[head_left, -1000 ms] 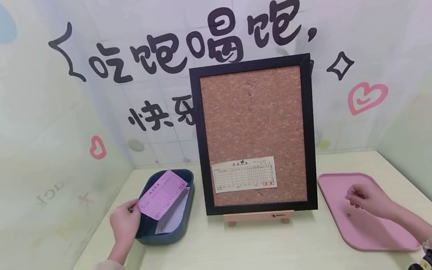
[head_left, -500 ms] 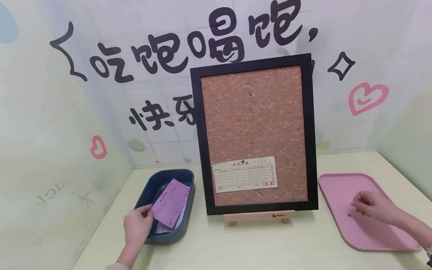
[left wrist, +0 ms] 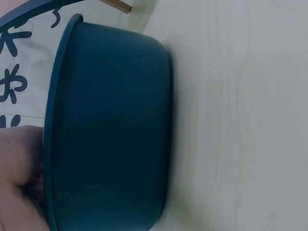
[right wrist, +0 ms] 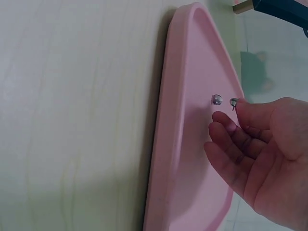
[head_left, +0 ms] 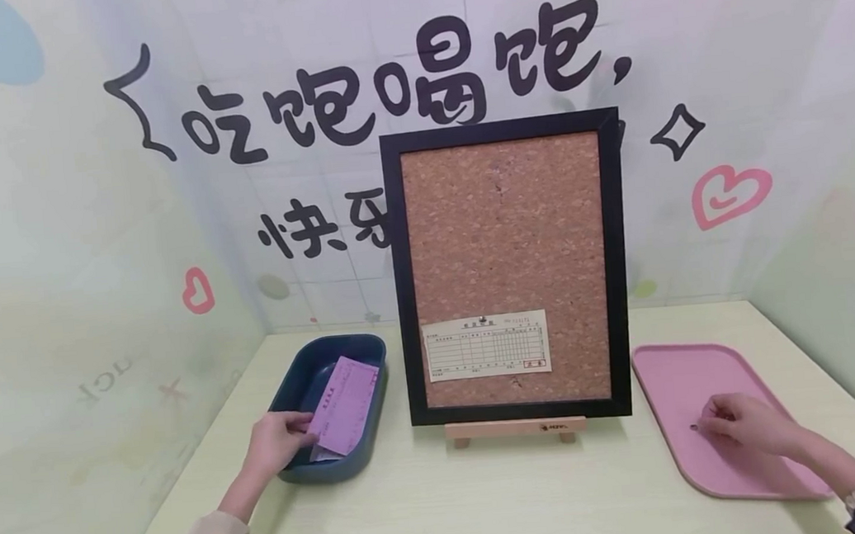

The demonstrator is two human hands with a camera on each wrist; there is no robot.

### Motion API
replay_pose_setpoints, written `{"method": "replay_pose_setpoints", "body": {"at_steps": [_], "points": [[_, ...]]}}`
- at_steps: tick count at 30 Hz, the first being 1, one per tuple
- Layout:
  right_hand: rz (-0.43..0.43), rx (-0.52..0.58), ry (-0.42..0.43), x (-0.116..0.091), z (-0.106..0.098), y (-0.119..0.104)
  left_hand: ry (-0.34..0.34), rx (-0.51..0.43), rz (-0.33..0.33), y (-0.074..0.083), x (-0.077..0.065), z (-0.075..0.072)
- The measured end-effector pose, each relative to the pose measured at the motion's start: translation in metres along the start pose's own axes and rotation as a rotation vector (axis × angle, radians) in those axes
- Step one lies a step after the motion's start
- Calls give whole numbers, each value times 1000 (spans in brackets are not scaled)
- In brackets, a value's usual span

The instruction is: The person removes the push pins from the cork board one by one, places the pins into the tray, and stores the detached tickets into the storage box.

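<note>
My left hand (head_left: 279,441) reaches into the dark blue bin (head_left: 291,376) and pinches the left edge of a pink receipt slip (head_left: 346,405). That slip lies over a white paper (head_left: 325,454), mostly covered. In the left wrist view the bin's side wall (left wrist: 110,125) hides most of the fingers. Low over the pink tray (head_left: 680,365), my right hand (head_left: 751,425) pinches a small silver pushpin (right wrist: 234,102) at the thumb tip. A second silver pushpin (right wrist: 217,99) sits on the tray beside the fingertips. The other right fingers are loosely curled.
A black-framed cork board (head_left: 503,229) stands on a small wooden easel (head_left: 515,430) between bin and tray. A cream receipt slip (head_left: 487,347) is pinned low on the cork. Behind rises a wall with printed black characters (head_left: 320,109).
My left hand has lowered the pink slip from above the bin onto the white paper inside. My right hand has come down closer to the pushpin on the tray.
</note>
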State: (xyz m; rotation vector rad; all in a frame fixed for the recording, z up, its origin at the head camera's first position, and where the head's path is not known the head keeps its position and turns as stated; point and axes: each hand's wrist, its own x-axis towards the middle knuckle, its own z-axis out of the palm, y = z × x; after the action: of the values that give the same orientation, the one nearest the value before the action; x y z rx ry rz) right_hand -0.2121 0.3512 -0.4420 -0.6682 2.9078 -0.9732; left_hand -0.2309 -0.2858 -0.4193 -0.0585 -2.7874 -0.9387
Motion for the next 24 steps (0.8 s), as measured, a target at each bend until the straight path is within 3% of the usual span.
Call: {"method": "replay_pose_setpoints", "body": {"at_steps": [10, 24], "points": [[-27, 74, -76, -3, 4, 6, -117, 18, 34, -4, 7, -4], [36, 13, -72, -5, 8, 3, -129, 133, 33, -5, 9, -4]]}}
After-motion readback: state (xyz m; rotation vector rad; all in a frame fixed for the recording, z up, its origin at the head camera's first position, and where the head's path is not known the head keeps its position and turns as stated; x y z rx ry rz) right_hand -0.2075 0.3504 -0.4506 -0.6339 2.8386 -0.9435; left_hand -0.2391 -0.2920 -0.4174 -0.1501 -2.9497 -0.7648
